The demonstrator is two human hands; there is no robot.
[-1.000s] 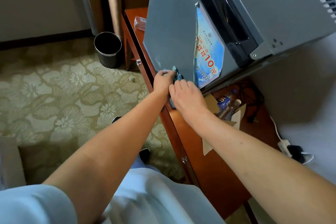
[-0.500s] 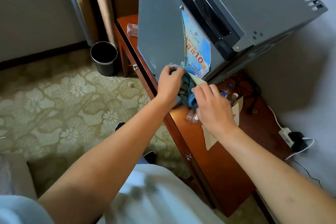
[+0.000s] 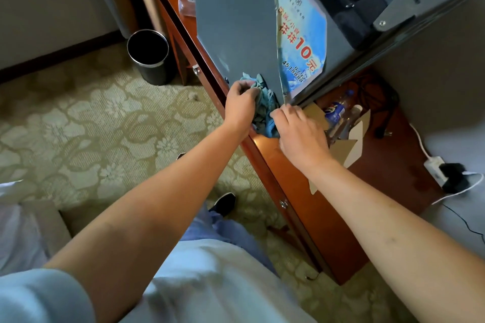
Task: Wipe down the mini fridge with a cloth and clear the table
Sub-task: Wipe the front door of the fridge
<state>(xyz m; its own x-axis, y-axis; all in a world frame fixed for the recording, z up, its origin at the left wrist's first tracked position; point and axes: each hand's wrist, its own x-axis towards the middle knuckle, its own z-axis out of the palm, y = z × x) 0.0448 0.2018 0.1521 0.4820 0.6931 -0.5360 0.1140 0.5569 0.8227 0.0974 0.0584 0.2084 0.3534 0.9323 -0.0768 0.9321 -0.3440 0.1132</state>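
The cloth (image 3: 263,102) is a small, soft, crumpled blue-green rag, bunched against the lower corner of the mini fridge (image 3: 236,21) door, just above the front edge of the table (image 3: 328,217). It looks light and limp, so it should fold wherever it is squeezed and is best taken in a gathered handful. The left hand (image 3: 240,105) grips its upper part with curled fingers; the right hand (image 3: 301,136) has its fingers bent at the cloth's lower end, though whether they pinch it cannot be told. The fridge is rigid and smooth and probably heavy; the sticker (image 3: 299,34) on its door is peeling along one edge and could tear if rubbed.

Counted: one cloth, one fridge, one sticker, two or so plastic bottles (image 3: 338,113) in a cardboard box (image 3: 351,141) on the table, one bin (image 3: 151,56) on the floor.
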